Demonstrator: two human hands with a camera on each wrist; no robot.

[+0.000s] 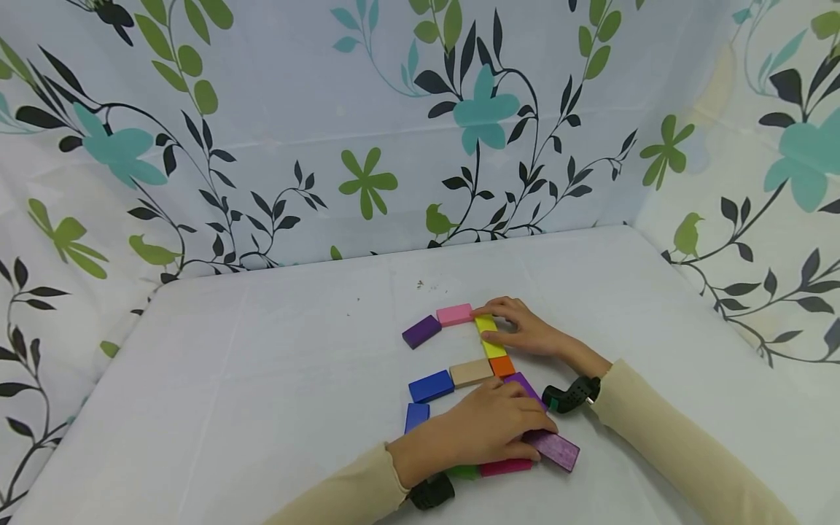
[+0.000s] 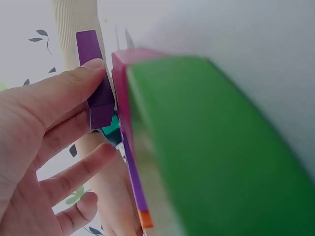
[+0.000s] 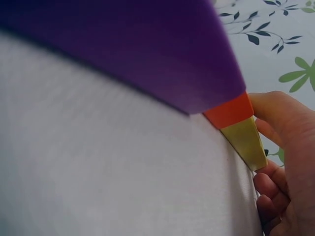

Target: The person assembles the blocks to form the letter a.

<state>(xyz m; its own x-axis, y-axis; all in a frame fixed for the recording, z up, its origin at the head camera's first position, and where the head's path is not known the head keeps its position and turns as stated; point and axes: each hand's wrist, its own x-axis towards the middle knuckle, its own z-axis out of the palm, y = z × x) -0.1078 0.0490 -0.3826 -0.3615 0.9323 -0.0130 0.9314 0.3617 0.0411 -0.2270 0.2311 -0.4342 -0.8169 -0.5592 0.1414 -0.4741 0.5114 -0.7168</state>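
My left hand (image 1: 482, 423) pinches a purple block (image 1: 558, 450) between thumb and fingers at the near right of the block outline. In the left wrist view the thumb lies on this purple block (image 2: 101, 115), beside a crimson block. My right hand (image 1: 525, 328) has its thumb and fingers about a yellow block (image 1: 489, 335); the index fingertip is at its far end, by a pink block (image 1: 454, 315). An orange block (image 1: 502, 366) adjoins the yellow one, followed by another purple block (image 1: 521, 383) partly hidden by the left hand.
A dark purple block (image 1: 421, 332) lies left of the pink one. Tan (image 1: 471, 373) and blue (image 1: 431, 386) blocks form a middle row, with a second blue block (image 1: 416, 415) below. Green (image 1: 463, 472) and crimson (image 1: 507, 467) blocks lie nearest, on the white-covered table (image 1: 262, 379). Patterned cloth surrounds it.
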